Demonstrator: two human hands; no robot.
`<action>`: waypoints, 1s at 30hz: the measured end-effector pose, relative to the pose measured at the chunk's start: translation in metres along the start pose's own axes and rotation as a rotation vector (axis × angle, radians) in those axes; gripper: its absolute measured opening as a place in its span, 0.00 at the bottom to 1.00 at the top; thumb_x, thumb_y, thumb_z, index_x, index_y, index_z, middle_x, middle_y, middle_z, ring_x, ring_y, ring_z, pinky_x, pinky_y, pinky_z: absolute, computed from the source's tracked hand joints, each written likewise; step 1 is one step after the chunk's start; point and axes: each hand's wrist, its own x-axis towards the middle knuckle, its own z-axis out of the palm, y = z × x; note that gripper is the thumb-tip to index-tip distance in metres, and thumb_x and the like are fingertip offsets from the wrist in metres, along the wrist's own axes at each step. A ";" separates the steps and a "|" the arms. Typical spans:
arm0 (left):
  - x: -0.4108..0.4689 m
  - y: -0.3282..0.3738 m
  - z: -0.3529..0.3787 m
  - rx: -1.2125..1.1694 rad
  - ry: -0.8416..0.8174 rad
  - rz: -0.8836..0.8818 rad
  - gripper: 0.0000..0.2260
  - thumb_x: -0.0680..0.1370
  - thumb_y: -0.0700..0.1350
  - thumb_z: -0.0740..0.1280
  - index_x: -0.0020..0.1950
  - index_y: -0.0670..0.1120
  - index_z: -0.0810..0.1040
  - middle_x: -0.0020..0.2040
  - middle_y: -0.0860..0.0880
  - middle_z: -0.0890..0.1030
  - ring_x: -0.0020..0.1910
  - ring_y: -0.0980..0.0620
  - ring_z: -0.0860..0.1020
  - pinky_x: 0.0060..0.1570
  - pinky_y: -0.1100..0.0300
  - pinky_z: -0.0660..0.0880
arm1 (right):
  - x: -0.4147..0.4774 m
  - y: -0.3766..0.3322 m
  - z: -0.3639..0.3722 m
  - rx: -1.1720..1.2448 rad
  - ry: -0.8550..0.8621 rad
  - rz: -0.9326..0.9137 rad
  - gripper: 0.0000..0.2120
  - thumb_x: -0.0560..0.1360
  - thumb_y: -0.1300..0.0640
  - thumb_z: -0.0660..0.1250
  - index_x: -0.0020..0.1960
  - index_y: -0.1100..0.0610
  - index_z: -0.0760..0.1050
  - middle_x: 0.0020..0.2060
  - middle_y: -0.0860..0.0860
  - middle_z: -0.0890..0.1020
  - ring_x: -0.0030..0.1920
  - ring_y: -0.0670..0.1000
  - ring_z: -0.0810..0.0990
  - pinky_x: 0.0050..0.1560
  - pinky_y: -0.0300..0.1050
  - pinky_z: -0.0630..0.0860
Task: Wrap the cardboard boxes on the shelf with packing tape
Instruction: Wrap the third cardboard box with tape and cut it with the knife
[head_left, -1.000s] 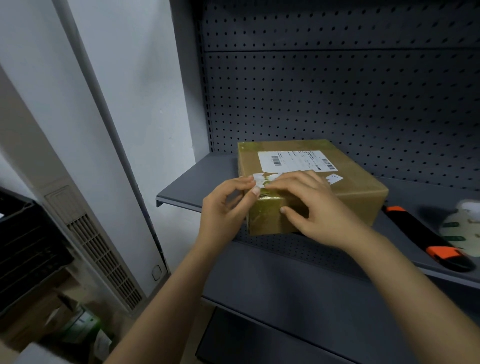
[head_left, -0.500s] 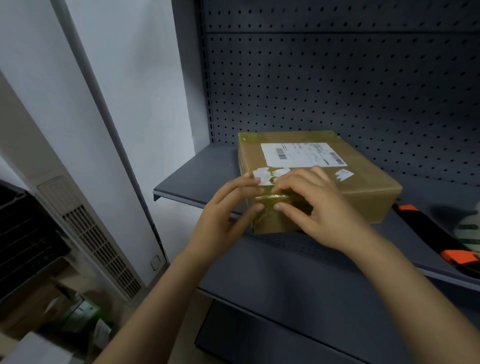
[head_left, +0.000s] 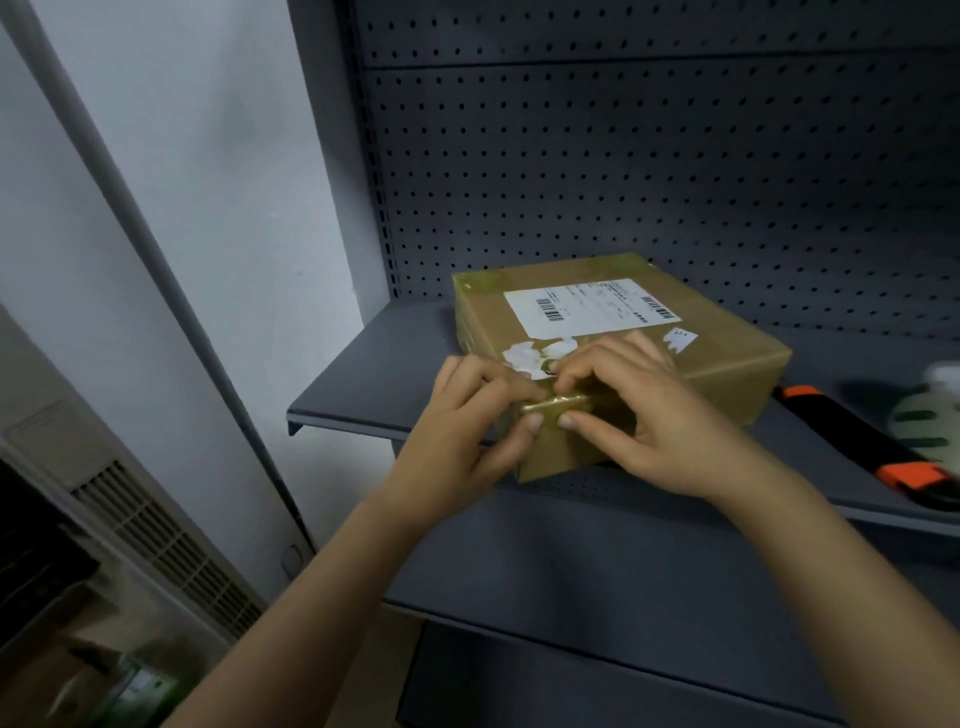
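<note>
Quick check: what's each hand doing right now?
Left hand: closed, pinching the packing tape strip on the cardboard box's near top edge.
Right hand: closed, pinching the same strip right beside it.

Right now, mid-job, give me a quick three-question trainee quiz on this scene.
1. True or false: the box stands on the floor.
2. What lies right of the box? A scissors; B orange-and-black tool; C cup.
3. Fill in: the left hand and right hand both pinch ____ at the box's front top edge.
Key: 1 false, it sits on the shelf; 2 B; 3 tape.
</note>
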 end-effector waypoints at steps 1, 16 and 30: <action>0.001 -0.001 -0.001 0.000 -0.005 0.007 0.09 0.79 0.47 0.67 0.55 0.43 0.80 0.51 0.50 0.75 0.52 0.50 0.72 0.55 0.65 0.65 | -0.001 -0.001 0.000 0.014 0.012 0.019 0.08 0.75 0.51 0.70 0.53 0.49 0.74 0.53 0.39 0.77 0.57 0.47 0.70 0.59 0.44 0.67; 0.027 0.035 0.004 0.087 -0.034 0.256 0.03 0.76 0.42 0.69 0.47 0.43 0.79 0.45 0.49 0.77 0.44 0.48 0.74 0.46 0.53 0.74 | -0.043 -0.025 -0.030 -0.352 0.229 0.249 0.06 0.72 0.55 0.73 0.45 0.54 0.78 0.43 0.46 0.78 0.46 0.50 0.75 0.50 0.46 0.72; 0.073 0.138 0.116 0.012 -0.181 0.413 0.04 0.76 0.44 0.65 0.47 0.45 0.77 0.44 0.49 0.76 0.43 0.48 0.73 0.43 0.54 0.72 | -0.183 -0.005 -0.126 -0.616 0.216 0.551 0.08 0.69 0.61 0.76 0.45 0.55 0.78 0.41 0.48 0.78 0.42 0.53 0.75 0.44 0.49 0.72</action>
